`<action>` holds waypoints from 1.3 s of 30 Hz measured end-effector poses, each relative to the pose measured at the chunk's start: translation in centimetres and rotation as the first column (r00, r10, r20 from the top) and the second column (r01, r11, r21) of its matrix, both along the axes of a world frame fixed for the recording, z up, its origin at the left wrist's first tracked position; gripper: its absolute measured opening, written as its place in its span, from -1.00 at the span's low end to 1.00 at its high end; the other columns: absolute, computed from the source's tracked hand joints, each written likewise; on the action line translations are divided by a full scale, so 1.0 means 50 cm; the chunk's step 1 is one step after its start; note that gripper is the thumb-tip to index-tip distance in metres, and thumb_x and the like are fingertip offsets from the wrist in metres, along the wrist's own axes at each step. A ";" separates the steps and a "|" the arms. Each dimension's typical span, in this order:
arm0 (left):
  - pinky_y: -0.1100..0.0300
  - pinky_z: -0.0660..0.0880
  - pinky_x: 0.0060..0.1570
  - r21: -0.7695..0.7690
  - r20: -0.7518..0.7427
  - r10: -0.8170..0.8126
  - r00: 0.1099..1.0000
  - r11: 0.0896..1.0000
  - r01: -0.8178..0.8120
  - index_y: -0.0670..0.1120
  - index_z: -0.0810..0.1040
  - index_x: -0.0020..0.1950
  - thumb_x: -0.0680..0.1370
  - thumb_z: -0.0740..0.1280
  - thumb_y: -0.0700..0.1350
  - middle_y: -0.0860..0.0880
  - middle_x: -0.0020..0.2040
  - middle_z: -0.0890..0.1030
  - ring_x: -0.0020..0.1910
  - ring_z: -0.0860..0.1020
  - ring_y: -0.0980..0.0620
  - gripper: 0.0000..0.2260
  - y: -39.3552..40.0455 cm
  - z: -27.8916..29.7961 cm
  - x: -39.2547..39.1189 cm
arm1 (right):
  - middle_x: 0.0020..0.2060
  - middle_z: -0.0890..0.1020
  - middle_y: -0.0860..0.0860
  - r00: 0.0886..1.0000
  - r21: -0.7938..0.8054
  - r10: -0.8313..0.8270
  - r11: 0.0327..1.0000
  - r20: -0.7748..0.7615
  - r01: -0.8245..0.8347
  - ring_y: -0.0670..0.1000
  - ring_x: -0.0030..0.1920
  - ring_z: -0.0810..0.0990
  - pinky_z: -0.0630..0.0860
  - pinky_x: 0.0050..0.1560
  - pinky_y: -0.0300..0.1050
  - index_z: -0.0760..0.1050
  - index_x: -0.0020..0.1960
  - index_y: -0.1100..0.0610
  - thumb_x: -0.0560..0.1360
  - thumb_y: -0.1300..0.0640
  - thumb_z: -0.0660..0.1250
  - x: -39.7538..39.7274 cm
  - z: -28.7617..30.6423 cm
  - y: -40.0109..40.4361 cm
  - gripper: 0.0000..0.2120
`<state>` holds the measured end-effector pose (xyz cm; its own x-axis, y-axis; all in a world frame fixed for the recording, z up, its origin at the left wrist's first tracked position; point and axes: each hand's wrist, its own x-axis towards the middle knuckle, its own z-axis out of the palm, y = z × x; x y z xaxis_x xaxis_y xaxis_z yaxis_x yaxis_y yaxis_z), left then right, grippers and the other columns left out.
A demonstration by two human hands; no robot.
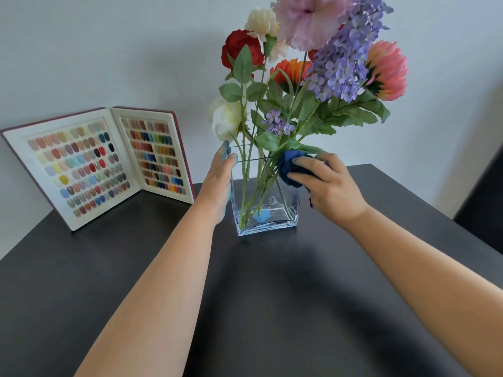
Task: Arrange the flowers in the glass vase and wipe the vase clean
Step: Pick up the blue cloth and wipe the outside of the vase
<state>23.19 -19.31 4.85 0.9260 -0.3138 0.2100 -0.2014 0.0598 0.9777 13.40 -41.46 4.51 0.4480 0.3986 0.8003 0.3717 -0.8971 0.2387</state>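
My left hand (219,175) grips the clear rectangular glass vase (291,208) by its left edge; I rate it slick and fragile. My right hand (330,186) clutches a soft dark-blue cloth (285,170).

A dark table (272,308) stands against a plain pale wall (109,50).

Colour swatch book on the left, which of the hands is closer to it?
Left. The left hand holds the glass vase by its left edge, just right of the swatch book. The right hand holds a blue cloth against the vase's upper right corner, farther away.
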 end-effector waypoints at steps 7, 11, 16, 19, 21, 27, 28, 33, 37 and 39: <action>-0.24 0.14 0.40 -0.009 0.003 -0.012 1.000 1.000 0.012 0.23 0.15 0.51 0.46 0.15 0.24 0.13 0.53 0.16 0.46 0.14 0.08 -0.40 0.001 0.000 0.000 | 0.08 0.64 0.19 0.994 -0.060 -0.003 0.998 -0.105 -0.003 0.31 -0.09 0.54 0.51 -0.16 0.15 0.64 0.07 0.27 0.51 0.40 0.02 -0.010 -0.103 -0.008 -0.59; -0.20 0.12 0.40 -0.006 0.009 -0.017 1.000 1.000 0.017 0.24 0.14 0.51 0.49 0.14 0.23 0.13 0.54 0.15 0.41 0.15 0.14 -0.43 0.000 -0.002 0.003 | 0.08 0.66 0.11 0.967 -0.203 -0.033 0.979 -0.251 -0.019 0.19 0.04 0.39 0.55 -0.12 0.11 0.66 0.05 0.18 0.37 0.43 0.35 -0.034 -0.166 -0.038 -0.68; -0.02 0.13 0.27 -0.013 0.036 0.002 0.999 1.000 -0.002 0.22 0.15 0.51 0.49 0.13 0.22 0.13 0.53 0.17 0.34 0.17 0.18 -0.42 -0.003 -0.006 0.006 | 0.09 0.64 0.11 0.933 -0.267 -0.063 0.963 -0.355 -0.036 0.28 0.00 0.56 0.58 -0.08 0.14 0.65 0.08 0.16 0.25 0.40 0.53 -0.035 -0.151 -0.041 -0.58; 0.01 0.13 0.23 -0.033 0.039 0.025 0.999 0.999 -0.023 0.21 0.16 0.51 0.48 0.13 0.21 0.12 0.52 0.19 0.35 0.19 0.16 -0.42 -0.006 -0.005 0.004 | 0.12 0.63 0.13 0.931 -0.292 0.002 0.949 -0.364 -0.116 0.29 0.01 0.59 0.58 -0.06 0.15 0.63 0.13 0.17 0.30 0.39 0.51 -0.027 -0.137 -0.008 -0.59; -0.01 0.15 0.22 -0.027 0.038 0.033 0.999 0.999 -0.032 0.23 0.16 0.50 0.47 0.14 0.21 0.12 0.51 0.20 0.36 0.21 0.14 -0.42 -0.007 -0.002 0.003 | 0.13 0.63 0.14 0.933 -0.308 0.067 0.933 -0.353 -0.184 0.27 0.02 0.59 0.57 -0.05 0.13 0.63 0.13 0.18 0.34 0.37 0.50 -0.012 -0.132 0.042 -0.63; -0.03 0.19 0.21 -0.004 0.028 0.024 0.999 1.000 -0.024 0.26 0.19 0.47 0.46 0.16 0.21 0.14 0.48 0.24 0.33 0.24 0.17 -0.44 -0.001 0.004 -0.004 | 0.09 0.64 0.08 0.923 -0.361 0.147 0.889 -0.356 -0.281 0.21 0.01 0.57 0.54 -0.04 0.03 0.64 0.08 0.16 0.46 0.28 0.40 0.027 -0.134 0.187 -0.79; -0.01 0.19 0.22 0.001 0.033 0.022 0.999 1.000 -0.022 0.26 0.19 0.48 0.47 0.16 0.21 0.13 0.48 0.23 0.32 0.24 0.17 -0.44 -0.001 0.005 -0.005 | 0.08 0.64 0.07 0.929 -0.392 0.129 0.880 -0.347 -0.268 0.19 0.00 0.57 0.53 -0.05 -0.01 0.65 0.06 0.15 0.49 0.26 0.34 0.028 -0.132 0.193 -0.82; 0.01 0.20 0.28 0.041 0.045 -0.035 0.998 0.999 0.033 0.26 0.18 0.47 0.48 0.17 0.23 0.14 0.48 0.24 0.34 0.24 0.16 -0.44 0.013 0.005 0.003 | 0.04 0.65 0.13 0.958 -0.339 0.137 0.915 -0.253 -0.220 0.21 -0.11 0.58 0.56 -0.18 0.05 0.65 0.00 0.19 0.41 0.34 0.42 0.028 -0.071 0.187 -0.81; 0.03 0.27 0.35 0.067 -0.020 -0.139 0.990 0.988 0.140 0.31 0.22 0.44 0.46 0.23 0.22 0.10 0.40 0.30 0.38 0.32 0.07 -0.46 0.033 0.018 0.024 | 0.04 0.65 0.19 0.965 -0.156 0.224 0.957 -0.139 -0.245 0.27 -0.13 0.55 0.53 -0.12 0.12 0.65 0.01 0.25 0.62 0.30 0.03 0.042 0.028 0.168 -0.62; 0.05 0.19 0.33 0.107 -0.040 -0.153 0.987 0.982 0.157 0.32 0.21 0.43 0.46 0.23 0.22 0.08 0.40 0.30 0.37 0.31 0.08 -0.46 0.039 0.024 0.032 | 0.05 0.65 0.20 0.970 -0.143 0.218 0.962 -0.103 -0.232 0.29 -0.13 0.54 0.53 -0.10 0.12 0.65 0.01 0.26 0.63 0.27 -0.02 0.044 0.044 0.158 -0.57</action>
<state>24.78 -17.36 6.02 0.8699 -0.4735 0.1382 -0.1676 -0.0202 0.9856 15.59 -33.57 6.72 0.3964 0.6114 0.6848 0.5848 -0.7432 0.3250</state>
